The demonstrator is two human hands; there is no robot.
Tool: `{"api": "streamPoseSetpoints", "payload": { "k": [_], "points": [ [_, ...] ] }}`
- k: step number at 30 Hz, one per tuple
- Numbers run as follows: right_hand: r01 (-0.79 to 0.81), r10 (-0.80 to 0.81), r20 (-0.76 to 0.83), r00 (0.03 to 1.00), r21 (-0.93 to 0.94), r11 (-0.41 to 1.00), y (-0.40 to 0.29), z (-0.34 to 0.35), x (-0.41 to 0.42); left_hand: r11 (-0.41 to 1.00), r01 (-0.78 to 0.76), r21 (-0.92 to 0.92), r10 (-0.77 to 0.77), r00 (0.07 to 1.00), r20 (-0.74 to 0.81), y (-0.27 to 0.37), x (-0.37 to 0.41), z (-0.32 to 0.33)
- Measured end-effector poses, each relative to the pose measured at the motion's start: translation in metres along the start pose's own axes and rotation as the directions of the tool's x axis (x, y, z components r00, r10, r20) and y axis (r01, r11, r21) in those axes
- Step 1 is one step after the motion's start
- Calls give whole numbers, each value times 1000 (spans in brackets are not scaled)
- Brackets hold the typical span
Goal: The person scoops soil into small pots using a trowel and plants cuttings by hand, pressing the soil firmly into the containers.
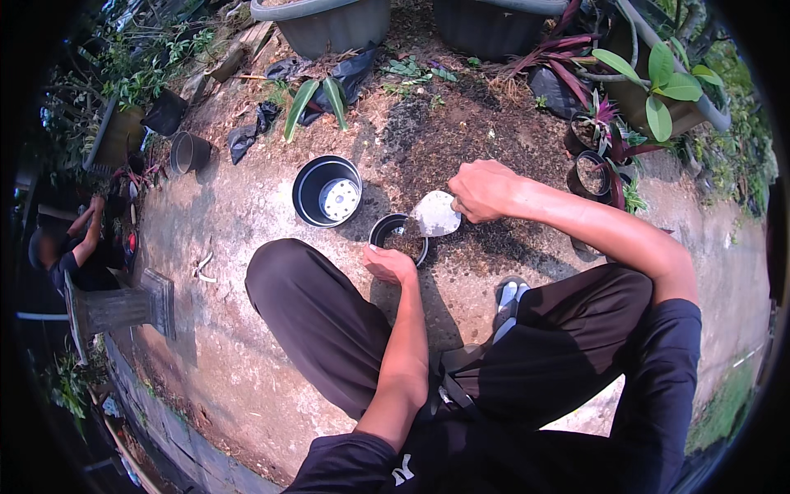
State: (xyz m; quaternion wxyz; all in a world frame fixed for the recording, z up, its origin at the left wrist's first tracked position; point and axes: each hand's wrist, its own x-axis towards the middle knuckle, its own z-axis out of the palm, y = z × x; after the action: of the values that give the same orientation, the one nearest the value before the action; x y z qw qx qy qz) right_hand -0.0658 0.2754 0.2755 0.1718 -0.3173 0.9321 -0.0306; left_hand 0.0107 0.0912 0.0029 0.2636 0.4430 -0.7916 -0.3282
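Note:
My left hand (390,264) grips the near rim of a small black plastic plant pot (378,230), which is tilted and has dark soil (405,243) at its mouth. In my right hand (484,191) is a whitish, rounded scoop or container (437,213), held tipped at the pot's right rim; my fingers hide part of it. Soil lies between the scoop and the pot's opening. A larger black pot (327,191) with drainage holes in its pale-looking bottom stands just beyond, up and to the left, with no soil visible inside.
Loose dark soil (457,133) spreads over the ground ahead. Large planters (333,31) stand at the far edge, small potted plants (591,173) at the right. An empty pot (189,152) and a concrete pedestal (123,309) are at the left, where another person (68,247) is.

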Motion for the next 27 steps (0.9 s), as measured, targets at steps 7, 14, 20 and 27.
{"api": "streamPoseSetpoints", "payload": {
  "k": [7, 14, 20, 27],
  "points": [
    [138, -155, -134, 979, -131, 982, -31, -1, 5, 1000, -25, 1, 25, 1000, -2, -7, 6, 4],
    [126, -138, -57, 989, -184, 975, -20, -13, 23, 999, -32, -5, 32, 999, -11, -6, 5, 6],
    [125, -126, -16, 992, -56, 991, -4, -12, 33, 999, -45, 6, 45, 999, -12, -2, 0, -2],
    [63, -51, 186, 981, -60, 996, 14, -16, 64, 998, -10, 69, 3, 994, 105, -3, 2, -5]
  ]
}}
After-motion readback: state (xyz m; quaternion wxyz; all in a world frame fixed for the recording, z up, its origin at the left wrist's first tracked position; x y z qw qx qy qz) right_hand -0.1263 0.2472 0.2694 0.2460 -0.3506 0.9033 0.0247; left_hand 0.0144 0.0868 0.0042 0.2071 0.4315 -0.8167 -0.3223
